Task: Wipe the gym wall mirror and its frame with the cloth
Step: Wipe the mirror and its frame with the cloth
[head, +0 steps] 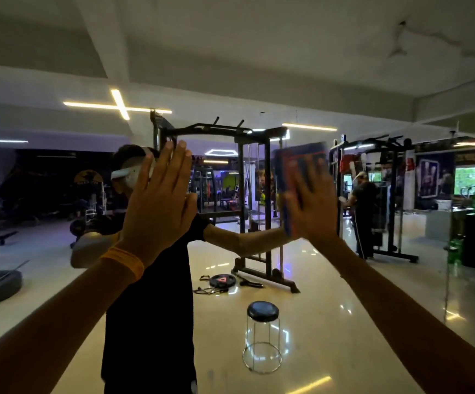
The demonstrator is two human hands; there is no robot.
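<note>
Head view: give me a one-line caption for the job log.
Wiping the gym mirror: left hand flat on the glass, right hand pressing a blue cloth against it.

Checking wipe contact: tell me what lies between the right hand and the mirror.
The cloth lies there, pressed flat against the mirror under the straight fingers of the right hand. The head view shows it.
</note>
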